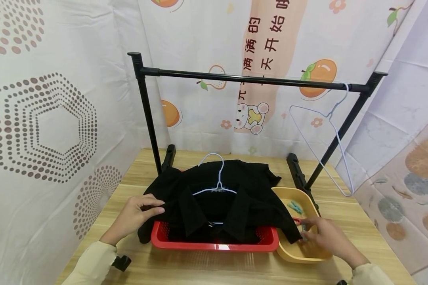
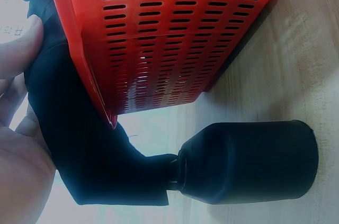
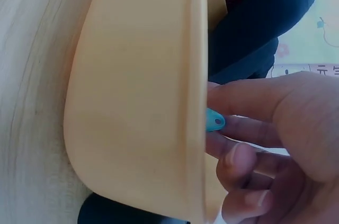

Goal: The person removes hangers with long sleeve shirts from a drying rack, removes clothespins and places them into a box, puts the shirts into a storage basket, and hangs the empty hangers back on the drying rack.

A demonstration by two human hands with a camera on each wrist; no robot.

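A black collared shirt [image 1: 214,213] lies spread over a red basket [image 1: 214,247], with a light blue hanger [image 1: 219,174] in its neck and the hook standing up. My left hand [image 1: 137,215] pinches the shirt's shoulder at the left between thumb and fingers; the left wrist view shows the black cloth [image 2: 79,144] hanging past the basket's wall. Over at the right, my right hand [image 1: 322,237] reaches into a yellow bin [image 1: 303,259] beside the sleeve end. Between its thumb and finger it pinches a teal clothespin [image 3: 215,121], partly hidden behind the bin's rim.
Another teal clothespin [image 1: 294,206] and a red clothespin [image 1: 297,221] lie in the bin. Behind stands a black rack [image 1: 253,79], its feet on the wooden table [image 1: 346,213]. An unused blue hanger [image 1: 329,115] hangs at the bar's right end.
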